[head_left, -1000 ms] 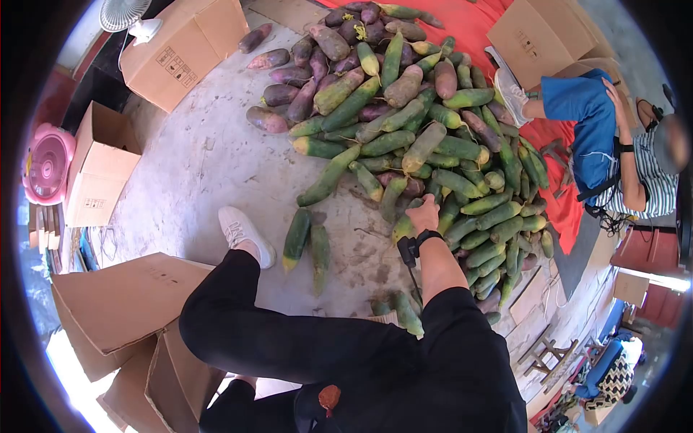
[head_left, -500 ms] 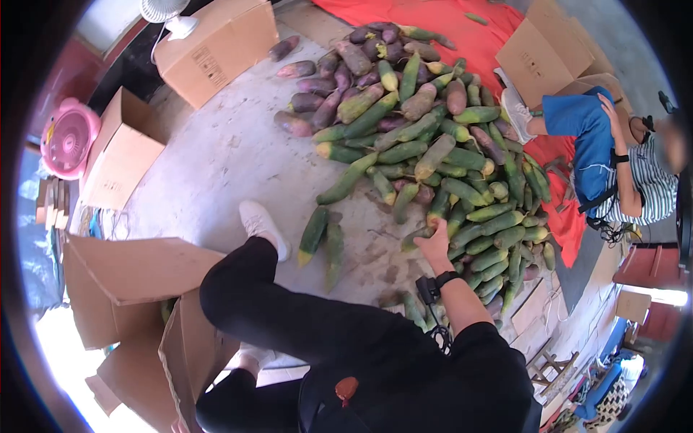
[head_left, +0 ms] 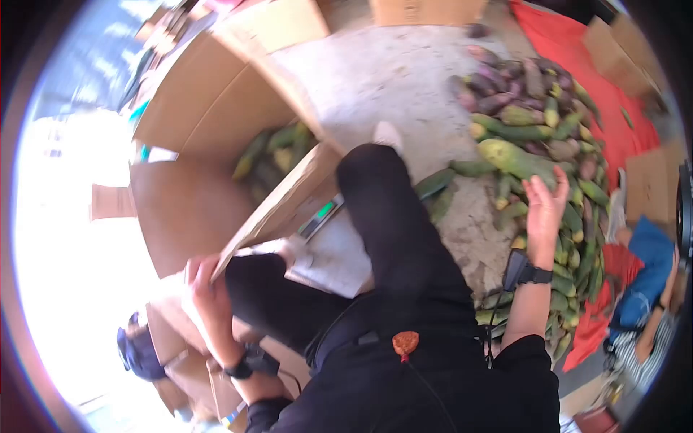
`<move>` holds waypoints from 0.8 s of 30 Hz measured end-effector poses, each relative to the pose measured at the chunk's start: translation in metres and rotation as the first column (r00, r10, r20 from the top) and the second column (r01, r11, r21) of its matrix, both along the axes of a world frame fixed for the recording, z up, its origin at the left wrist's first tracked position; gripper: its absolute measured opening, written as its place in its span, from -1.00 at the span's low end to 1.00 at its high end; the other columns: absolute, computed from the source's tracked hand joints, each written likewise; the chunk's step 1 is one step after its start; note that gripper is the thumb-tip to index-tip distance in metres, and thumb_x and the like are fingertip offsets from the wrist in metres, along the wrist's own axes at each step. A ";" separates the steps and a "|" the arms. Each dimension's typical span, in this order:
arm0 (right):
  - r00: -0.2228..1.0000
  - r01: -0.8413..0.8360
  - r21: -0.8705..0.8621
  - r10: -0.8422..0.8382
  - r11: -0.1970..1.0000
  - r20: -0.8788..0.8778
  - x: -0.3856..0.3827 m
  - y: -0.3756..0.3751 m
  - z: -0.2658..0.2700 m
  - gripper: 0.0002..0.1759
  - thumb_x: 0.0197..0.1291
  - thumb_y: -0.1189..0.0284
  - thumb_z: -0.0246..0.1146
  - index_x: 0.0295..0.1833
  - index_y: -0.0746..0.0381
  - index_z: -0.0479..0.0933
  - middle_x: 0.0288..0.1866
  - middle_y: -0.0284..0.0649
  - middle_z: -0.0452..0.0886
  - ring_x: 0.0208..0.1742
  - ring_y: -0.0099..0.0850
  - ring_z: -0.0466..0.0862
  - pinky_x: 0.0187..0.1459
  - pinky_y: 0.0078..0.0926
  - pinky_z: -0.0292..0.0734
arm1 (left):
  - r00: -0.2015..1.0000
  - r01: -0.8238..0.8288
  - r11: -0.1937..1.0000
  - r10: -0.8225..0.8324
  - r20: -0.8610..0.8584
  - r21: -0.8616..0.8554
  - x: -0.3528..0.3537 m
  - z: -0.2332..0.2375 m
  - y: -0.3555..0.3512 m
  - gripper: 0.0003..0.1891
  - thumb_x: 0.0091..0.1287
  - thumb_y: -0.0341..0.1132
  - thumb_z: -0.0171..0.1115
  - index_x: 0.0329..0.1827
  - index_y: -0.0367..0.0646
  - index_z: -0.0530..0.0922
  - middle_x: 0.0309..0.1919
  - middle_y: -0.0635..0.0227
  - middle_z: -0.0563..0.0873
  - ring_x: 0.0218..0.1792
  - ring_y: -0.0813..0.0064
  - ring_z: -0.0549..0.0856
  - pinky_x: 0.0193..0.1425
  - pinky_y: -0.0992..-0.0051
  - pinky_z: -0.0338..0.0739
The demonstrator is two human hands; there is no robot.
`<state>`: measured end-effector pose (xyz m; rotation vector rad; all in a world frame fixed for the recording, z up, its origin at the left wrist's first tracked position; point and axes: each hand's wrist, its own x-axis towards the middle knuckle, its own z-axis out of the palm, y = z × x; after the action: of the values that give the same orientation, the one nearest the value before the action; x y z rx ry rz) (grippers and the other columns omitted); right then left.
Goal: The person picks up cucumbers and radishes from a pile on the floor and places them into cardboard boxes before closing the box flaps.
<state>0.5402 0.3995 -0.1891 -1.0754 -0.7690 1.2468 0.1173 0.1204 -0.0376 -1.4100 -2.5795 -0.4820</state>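
Note:
My right hand is raised over the pile of green and purple radishes. It holds one large pale green radish, which points away to the upper left. My left hand grips the flap edge of a big open cardboard box at my left. Several green radishes lie inside that box, partly hidden by its front flap. Two more green radishes rest on the floor beside my knee.
More cardboard boxes stand along the top. A red sheet lies under and behind the pile. At the right sits another person in blue trousers, near an open box. A device with a green display is beside the large box.
The view has swung left, bringing the large box and my left hand into sight. My right hand has lifted a radish from the pile.

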 end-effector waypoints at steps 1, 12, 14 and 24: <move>1.000 -0.013 0.018 0.013 1.000 0.016 -0.007 0.002 0.005 -0.32 0.05 0.65 0.33 0.27 0.25 0.20 0.17 -0.22 0.29 -0.01 -0.40 0.53 0.04 -0.34 0.52 | 0.999 0.020 1.000 -0.020 0.034 0.017 -0.002 0.001 0.000 -0.87 0.15 -0.51 0.18 -0.24 -0.18 0.60 -0.32 0.19 0.60 -0.24 0.14 0.59 -0.15 0.31 0.46; 0.981 -0.016 0.007 0.014 1.000 0.195 -0.039 -0.018 0.024 -0.33 0.07 0.62 0.34 0.27 0.28 0.18 0.10 -0.13 0.34 -0.01 -0.41 0.52 0.08 -0.32 0.50 | 0.999 0.017 0.998 -0.020 0.047 0.065 -0.014 -0.002 0.001 -0.90 0.20 -0.53 0.24 -0.23 -0.28 0.63 -0.34 0.20 0.66 -0.34 0.34 0.65 -0.24 0.47 0.49; 0.982 -0.010 0.015 0.007 1.000 0.189 -0.037 -0.019 0.026 -0.33 0.07 0.62 0.34 0.27 0.28 0.18 0.09 -0.12 0.35 -0.02 -0.40 0.52 0.08 -0.33 0.50 | 0.998 -0.016 0.997 0.012 0.063 0.071 -0.013 0.000 0.002 -0.90 0.20 -0.53 0.25 -0.23 -0.28 0.63 -0.33 0.19 0.66 -0.33 0.32 0.65 -0.24 0.46 0.49; 0.986 0.077 0.108 -0.092 0.991 0.138 -0.030 -0.013 0.011 -0.28 -0.16 0.74 0.42 0.17 0.26 0.29 0.10 -0.22 0.38 0.04 -0.45 0.47 0.04 -0.49 0.46 | 0.997 0.020 0.998 -0.025 0.075 0.059 -0.015 -0.005 -0.006 -0.90 0.17 -0.52 0.22 -0.25 -0.27 0.59 -0.33 0.12 0.64 -0.30 0.14 0.64 -0.20 0.34 0.48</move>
<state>0.5103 0.3869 -0.1777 -1.1103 -0.8783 1.0558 0.1020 0.1143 -0.0423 -1.4299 -2.5874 -0.6203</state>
